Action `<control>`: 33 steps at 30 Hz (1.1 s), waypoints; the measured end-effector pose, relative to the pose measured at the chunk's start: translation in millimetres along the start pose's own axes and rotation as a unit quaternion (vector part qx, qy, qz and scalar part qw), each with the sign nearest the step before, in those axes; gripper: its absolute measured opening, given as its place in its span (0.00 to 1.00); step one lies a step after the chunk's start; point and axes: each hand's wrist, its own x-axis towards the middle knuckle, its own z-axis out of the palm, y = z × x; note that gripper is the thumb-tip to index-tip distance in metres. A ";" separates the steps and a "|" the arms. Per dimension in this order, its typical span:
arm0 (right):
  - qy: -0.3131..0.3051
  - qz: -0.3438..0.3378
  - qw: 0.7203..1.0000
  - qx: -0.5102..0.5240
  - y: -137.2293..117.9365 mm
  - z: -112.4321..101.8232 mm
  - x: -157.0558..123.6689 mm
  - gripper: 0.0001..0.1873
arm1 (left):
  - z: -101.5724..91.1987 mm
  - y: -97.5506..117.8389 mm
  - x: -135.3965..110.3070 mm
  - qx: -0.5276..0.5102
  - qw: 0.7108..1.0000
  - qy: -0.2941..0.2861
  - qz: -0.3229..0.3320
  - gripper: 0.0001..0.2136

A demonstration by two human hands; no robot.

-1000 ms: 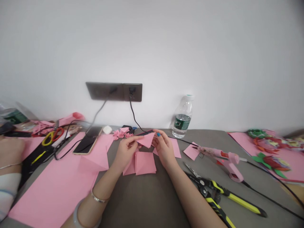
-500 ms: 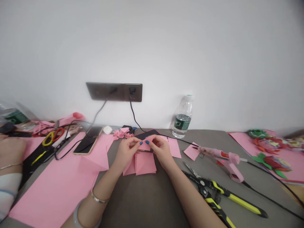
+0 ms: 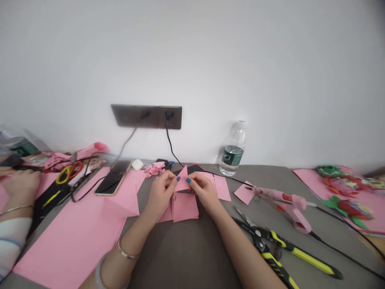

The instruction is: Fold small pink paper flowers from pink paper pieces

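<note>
Between my two hands a small piece of pink paper (image 3: 182, 179) stands up with a pointed top, like a folded triangle. My left hand (image 3: 163, 194) pinches its left side between thumb and fingers. On the right side, my right hand (image 3: 204, 188) pinches it the same way, thumb facing me. Just below the hands lie pink paper squares (image 3: 185, 206) on the grey table. Behind the hands is a dark flat object with a red edge (image 3: 197, 168), partly covered. Small folded pink paper pieces (image 3: 154, 170) sit beyond my left hand.
Large pink sheets (image 3: 75, 237) and a phone (image 3: 112, 180) lie left. A co-worker's hand (image 3: 22, 184) is at far left, near scissors (image 3: 68, 172). To the right are a pink glue gun (image 3: 285, 200), yellow-black pliers (image 3: 270, 241), a water bottle (image 3: 232, 152) and paper flowers (image 3: 351, 206).
The pink paper between my hands now rises to a point above my fingertips; before, it lay lower and flatter. The co-worker's hand at left has shifted slightly. The view has moved a little.
</note>
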 end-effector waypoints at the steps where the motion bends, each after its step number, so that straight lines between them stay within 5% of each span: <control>1: -0.018 0.004 1.000 -0.002 0.5 0.2 0.2 0.16 | -0.1 0.2 0.2 -0.002 1.000 0.011 -0.002 0.09; 7: -0.005 0.008 1.000 -0.018 3.1 -0.2 1.3 0.19 | 0.7 -0.4 1.1 0.039 0.998 0.029 0.046 0.11; 12: 0.027 0.003 1.000 0.000 3.0 -0.9 2.0 0.22 | 3.7 -2.1 1.2 0.124 0.983 -0.020 0.132 0.13; 19: 0.007 0.008 1.000 0.026 3.3 -0.2 0.7 0.24 | 8.8 -5.8 1.3 -0.003 0.998 -0.058 0.032 0.19; 26: -0.037 -0.024 0.999 0.008 -3.5 -0.4 -2.0 0.25 | 4.9 -2.4 3.2 -0.072 0.994 -0.081 0.010 0.18; 33: -0.033 -0.007 0.999 0.017 -1.2 -0.3 -3.4 0.24 | -2.2 -5.6 9.2 -0.046 0.999 0.011 -0.007 0.09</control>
